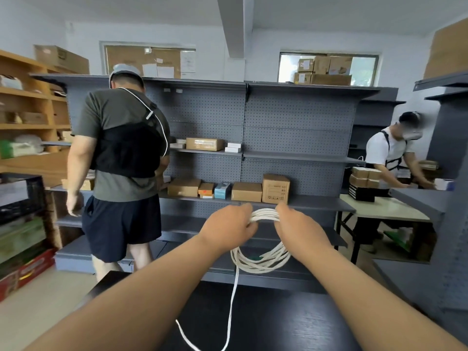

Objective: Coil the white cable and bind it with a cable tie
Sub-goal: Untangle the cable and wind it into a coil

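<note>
The white cable (263, 260) hangs in several loops in front of me, held up in the air above a black table. My left hand (229, 228) grips the top of the coil from the left. My right hand (298, 229) grips the same top part from the right, a short bundle of strands showing between the two hands. One loose end of the cable drops from the coil down to the black table (266, 320) and curls there. No cable tie is visible.
A grey pegboard shelf unit (291, 138) with cardboard boxes (275, 188) stands right behind the table. A person in a grey shirt (121, 158) stands at the left of it. Another person (390, 158) works at a pale table at the right.
</note>
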`<state>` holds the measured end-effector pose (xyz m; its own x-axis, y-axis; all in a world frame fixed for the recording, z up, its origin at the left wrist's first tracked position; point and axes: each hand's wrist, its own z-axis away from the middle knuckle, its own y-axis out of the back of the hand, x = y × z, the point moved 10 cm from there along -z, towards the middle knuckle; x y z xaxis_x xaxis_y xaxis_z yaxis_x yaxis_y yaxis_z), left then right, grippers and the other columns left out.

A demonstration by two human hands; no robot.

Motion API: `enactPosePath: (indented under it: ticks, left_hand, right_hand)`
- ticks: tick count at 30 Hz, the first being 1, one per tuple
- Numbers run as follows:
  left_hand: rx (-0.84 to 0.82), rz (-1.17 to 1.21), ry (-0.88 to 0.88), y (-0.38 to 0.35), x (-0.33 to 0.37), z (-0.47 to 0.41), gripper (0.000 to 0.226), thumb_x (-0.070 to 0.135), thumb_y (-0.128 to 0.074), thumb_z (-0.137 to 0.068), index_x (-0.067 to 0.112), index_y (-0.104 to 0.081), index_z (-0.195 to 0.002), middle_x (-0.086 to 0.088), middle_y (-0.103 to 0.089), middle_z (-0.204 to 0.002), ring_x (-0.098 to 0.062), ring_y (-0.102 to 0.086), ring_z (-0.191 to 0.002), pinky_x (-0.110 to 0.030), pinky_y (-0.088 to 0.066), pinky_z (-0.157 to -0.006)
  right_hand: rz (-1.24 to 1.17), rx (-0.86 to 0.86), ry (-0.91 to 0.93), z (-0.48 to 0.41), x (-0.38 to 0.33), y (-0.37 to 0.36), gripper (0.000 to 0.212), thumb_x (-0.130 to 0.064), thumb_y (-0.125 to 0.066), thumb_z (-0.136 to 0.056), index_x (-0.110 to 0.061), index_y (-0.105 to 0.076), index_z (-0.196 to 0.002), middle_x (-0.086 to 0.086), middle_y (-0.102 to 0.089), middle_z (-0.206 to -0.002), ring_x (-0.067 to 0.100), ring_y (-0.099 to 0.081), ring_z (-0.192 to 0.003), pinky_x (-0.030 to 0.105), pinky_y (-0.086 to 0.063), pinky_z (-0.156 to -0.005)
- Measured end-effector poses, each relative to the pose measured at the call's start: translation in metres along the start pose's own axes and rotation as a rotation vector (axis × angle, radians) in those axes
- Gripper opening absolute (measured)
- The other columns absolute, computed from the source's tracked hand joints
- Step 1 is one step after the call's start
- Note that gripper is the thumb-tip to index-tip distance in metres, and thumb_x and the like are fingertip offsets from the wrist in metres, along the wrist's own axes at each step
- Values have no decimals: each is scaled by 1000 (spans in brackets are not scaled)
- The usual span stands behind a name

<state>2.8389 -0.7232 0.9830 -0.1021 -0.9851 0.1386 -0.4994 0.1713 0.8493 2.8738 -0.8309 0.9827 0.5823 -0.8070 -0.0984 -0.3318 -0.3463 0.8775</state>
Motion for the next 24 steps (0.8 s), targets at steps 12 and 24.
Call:
enactPosePath:
  ticks: [12,24]
  left_hand:
    - [-45,560,134,-15,-32,9,21,39,-62,-82,30,-47,-71,12,-51,-66,4,-47,-54,-10,-35,-50]
    - [191,527,147,5,-37,0,18,41,-64,-83,35,-50,-74,16,-53,-70,1,-49,-65,-12,-35,-54]
  right_hand:
    - [-455,131,-215,5,42,-7,23,-27,-37,-98,-21,-39,-76,3,-53,-69,16,-49,-59,28,-32,-46]
    - [-595,252,-271,9,50,-6,20,-23,-40,-97,-14,-43,-80,7,-59,-73,21,-52,-63,30,-33,-49]
